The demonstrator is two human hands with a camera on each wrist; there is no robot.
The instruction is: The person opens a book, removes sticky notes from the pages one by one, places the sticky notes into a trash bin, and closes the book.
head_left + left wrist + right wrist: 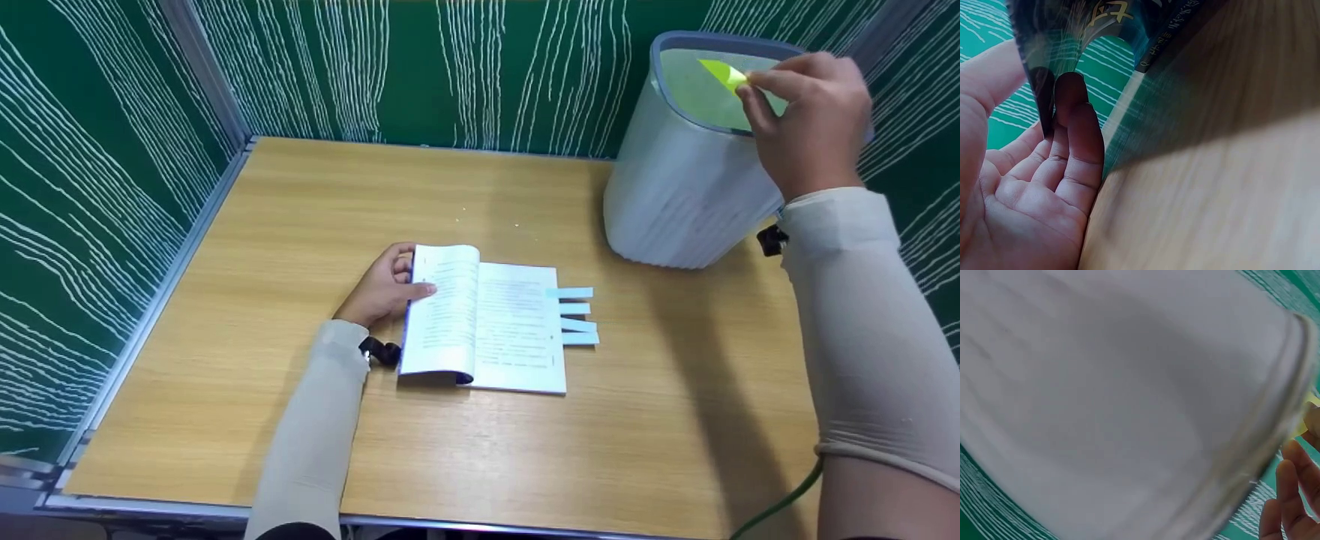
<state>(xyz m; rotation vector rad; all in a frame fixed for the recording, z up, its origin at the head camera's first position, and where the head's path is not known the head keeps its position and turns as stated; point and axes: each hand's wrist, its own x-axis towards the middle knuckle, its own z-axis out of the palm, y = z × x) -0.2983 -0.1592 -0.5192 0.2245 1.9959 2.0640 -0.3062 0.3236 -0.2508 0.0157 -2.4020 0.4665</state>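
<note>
An open book [517,322] lies on the table, its left part bent up and over. My left hand [382,289] grips that part at its left edge, thumb on the printed page and fingers behind. In the left wrist view the dark, glossy cover [1044,45] runs between thumb and fingers. Several light-blue sticky tabs [576,308] stick out from the book's right edge. Up at the right, my right hand [814,112] pinches a bright yellow-green slip of paper [721,73] between thumb and forefinger, above the mouth of a white waste bin [690,187].
The bin has a grey-blue rim [660,71] and stands at the table's back right corner. Green panels [420,67] with white streaks border the wooden table [300,202] at the back and sides. Tiny white specks lie behind the book. A green cable [780,502] runs beneath the right arm.
</note>
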